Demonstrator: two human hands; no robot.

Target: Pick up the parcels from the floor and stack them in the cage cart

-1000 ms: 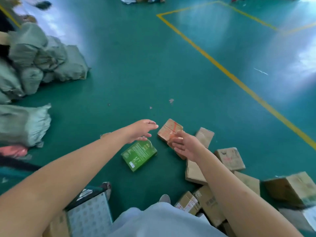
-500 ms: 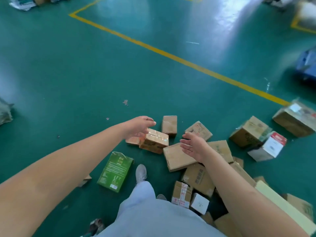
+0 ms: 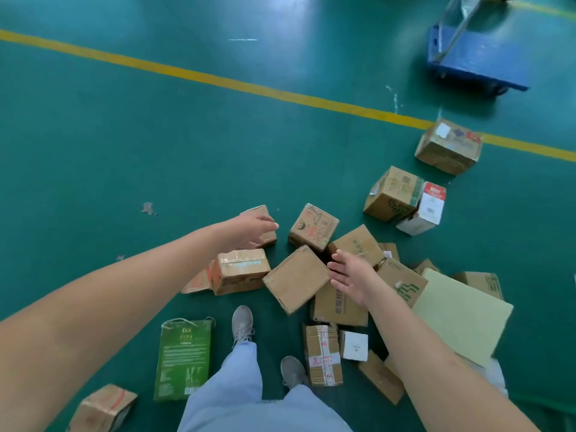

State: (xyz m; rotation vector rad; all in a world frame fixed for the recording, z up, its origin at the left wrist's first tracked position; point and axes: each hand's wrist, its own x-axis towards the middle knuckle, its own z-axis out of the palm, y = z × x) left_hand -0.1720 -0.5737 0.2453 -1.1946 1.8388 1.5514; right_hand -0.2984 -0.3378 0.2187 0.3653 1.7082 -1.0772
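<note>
Several cardboard parcels lie scattered on the green floor. My left hand (image 3: 249, 227) reaches out with relaxed fingers above a small brown box (image 3: 265, 222) and holds nothing. My right hand (image 3: 350, 275) is spread open over the pile, beside a flat brown box (image 3: 294, 280). A taped box (image 3: 240, 271) lies below my left hand. A square printed box (image 3: 313, 227) sits between the hands, farther out. A green bag-like package (image 3: 184, 360) lies near my left foot. No cage cart is in view.
A blue platform trolley (image 3: 473, 62) stands at the top right. A yellow floor line (image 3: 218, 81) crosses the view. More boxes (image 3: 448, 146) lie to the right, and a pale yellow flat parcel (image 3: 461, 316) rests on the pile. My feet (image 3: 241, 325) stand beside the parcels.
The view has swung right and down, bringing the trolley and more parcels in. Both hands stay outstretched and empty over the pile.
</note>
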